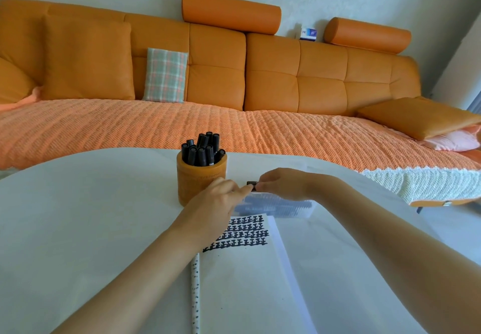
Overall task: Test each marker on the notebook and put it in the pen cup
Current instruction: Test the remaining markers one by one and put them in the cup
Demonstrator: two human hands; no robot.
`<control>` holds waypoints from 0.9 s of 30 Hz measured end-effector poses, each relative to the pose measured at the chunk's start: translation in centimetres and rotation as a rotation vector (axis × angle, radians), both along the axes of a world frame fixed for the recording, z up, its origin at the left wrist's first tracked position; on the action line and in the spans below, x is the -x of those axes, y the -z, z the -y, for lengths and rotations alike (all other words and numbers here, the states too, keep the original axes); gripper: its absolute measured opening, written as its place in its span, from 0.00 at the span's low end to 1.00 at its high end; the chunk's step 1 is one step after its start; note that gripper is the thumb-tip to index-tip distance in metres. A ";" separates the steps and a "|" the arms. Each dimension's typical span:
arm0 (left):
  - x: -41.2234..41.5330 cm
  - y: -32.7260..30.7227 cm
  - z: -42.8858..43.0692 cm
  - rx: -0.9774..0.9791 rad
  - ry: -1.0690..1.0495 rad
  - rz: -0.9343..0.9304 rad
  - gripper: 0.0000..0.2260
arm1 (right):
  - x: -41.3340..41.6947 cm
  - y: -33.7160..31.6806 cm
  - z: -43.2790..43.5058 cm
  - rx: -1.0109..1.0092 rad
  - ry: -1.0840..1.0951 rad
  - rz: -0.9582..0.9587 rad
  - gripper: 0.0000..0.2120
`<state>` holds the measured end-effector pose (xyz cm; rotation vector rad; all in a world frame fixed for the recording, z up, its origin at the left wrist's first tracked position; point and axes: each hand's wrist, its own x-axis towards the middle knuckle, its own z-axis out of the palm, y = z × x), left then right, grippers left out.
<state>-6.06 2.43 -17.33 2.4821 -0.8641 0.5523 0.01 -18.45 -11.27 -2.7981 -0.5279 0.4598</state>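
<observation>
Right hand (279,182) pinches the marker (252,184). Left hand (216,198) fingertips meet its exposed end; whether they grip it cannot be told. The marker is held over the clear box (273,204), at 3 o'clock from the pen cup (200,180). Hazard: a jerked cap pull could knock the cup over. Long axis runs 9-to-3 o'clock; tip direction hidden.

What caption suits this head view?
Left hand and right hand hold a marker by a box and the cup.
</observation>
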 end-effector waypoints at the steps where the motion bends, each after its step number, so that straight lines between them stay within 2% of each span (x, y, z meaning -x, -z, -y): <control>1: -0.1 0.2 0.0 0.001 -0.006 0.030 0.22 | 0.2 0.2 0.1 0.015 -0.010 0.029 0.14; 2: -0.2 0.3 0.1 0.011 -0.017 0.049 0.23 | 0.4 0.3 0.1 0.030 -0.023 0.034 0.14; 5: 0.0 0.5 0.5 0.058 -0.055 0.070 0.21 | 1.2 -0.3 -0.7 0.135 0.009 0.021 0.19; 7: 0.0 0.4 0.6 0.082 -0.071 0.076 0.18 | 1.1 -0.1 -1.3 0.165 0.022 0.024 0.18; 11: -0.3 0.2 0.6 0.095 -0.090 0.069 0.16 | 0.4 -0.3 -1.3 0.025 0.047 0.044 0.11; 19: -0.2 -0.2 0.4 0.101 -0.080 -0.078 0.23 | 0.3 -0.4 -0.4 -0.184 0.008 0.380 0.15; 21: 0.2 -0.3 0.4 0.114 -0.071 -0.062 0.23 | 1.2 -1.0 0.0 -0.286 -0.008 0.488 0.12; 23: 0.5 -0.5 0.4 0.134 -0.050 -0.023 0.22 | 2.4 -1.6 0.1 -0.474 0.053 0.510 0.06; 27: 1.6 -1.3 0.8 0.226 -0.017 0.050 0.16 | 5.7 -2.3 0.3 -0.971 0.236 0.291 0.03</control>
